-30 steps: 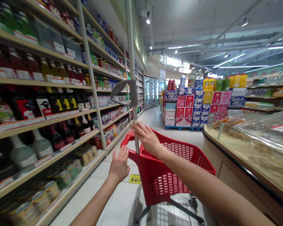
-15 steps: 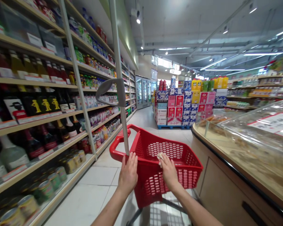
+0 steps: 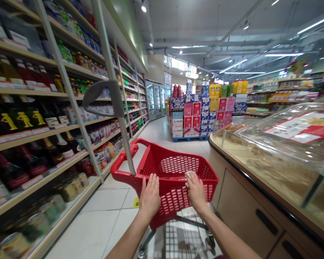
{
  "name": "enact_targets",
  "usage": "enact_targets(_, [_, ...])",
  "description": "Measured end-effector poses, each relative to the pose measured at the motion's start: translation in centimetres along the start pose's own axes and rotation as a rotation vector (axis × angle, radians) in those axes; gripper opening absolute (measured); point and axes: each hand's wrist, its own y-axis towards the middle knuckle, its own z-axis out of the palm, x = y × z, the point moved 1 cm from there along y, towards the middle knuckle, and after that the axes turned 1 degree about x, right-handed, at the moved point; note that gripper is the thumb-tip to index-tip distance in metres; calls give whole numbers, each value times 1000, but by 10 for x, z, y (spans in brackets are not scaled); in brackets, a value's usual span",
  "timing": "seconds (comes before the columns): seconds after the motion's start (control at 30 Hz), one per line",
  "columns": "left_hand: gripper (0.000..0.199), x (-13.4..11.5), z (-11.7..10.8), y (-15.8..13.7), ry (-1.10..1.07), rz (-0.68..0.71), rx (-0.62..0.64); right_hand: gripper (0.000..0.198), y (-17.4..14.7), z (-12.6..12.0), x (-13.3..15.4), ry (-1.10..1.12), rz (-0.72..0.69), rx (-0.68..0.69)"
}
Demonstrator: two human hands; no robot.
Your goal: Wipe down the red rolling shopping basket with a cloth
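A red plastic shopping cart (image 3: 175,187) with perforated sides stands in front of me, its handle to the left. My left hand (image 3: 150,196) lies flat against the near side by the rim, fingers stretched out, with nothing in it. Under the fingers of my right hand (image 3: 196,190) is a crumpled white cloth (image 3: 189,175), perhaps a tissue, pressed on the near rim further right. A grey metal pole (image 3: 128,147) with a grey plastic loop (image 3: 108,99) rises from the handle end. The visible part of the basket holds no goods.
On the left run tall shelves (image 3: 67,126) of bottles and cans. To the right stands a counter (image 3: 240,201) with clear covers (image 3: 286,126) over food. Stacked boxes and bottles (image 3: 197,115) rise on a blue pallet (image 3: 189,139) ahead. Glass-door fridges (image 3: 155,99) line the back.
My view has moved forward and turned slightly right. My right hand with the cloth has slid right along the cart's rim. My left hand stays on the near side.
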Motion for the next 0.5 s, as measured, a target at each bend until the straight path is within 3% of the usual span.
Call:
enact_targets(0.17, [55,-21,4,5,23,17,28,61,-7,-1,6,-29,-191,104])
enact_targets(0.23, [56,-21,5,4,23,39,35,62,-8,-11,-19,-54,-142,109])
enact_targets(0.33, [60,-21,7,1,16,49,43,54,-8,-27,-67,-102,72,72])
enact_targets(0.4, [62,-22,9,0,11,12,39,49,-11,-29,-84,-127,183,62])
enact_targets(0.5, [65,-26,13,-1,1,-18,22,49,-17,-22,-78,-97,91,104])
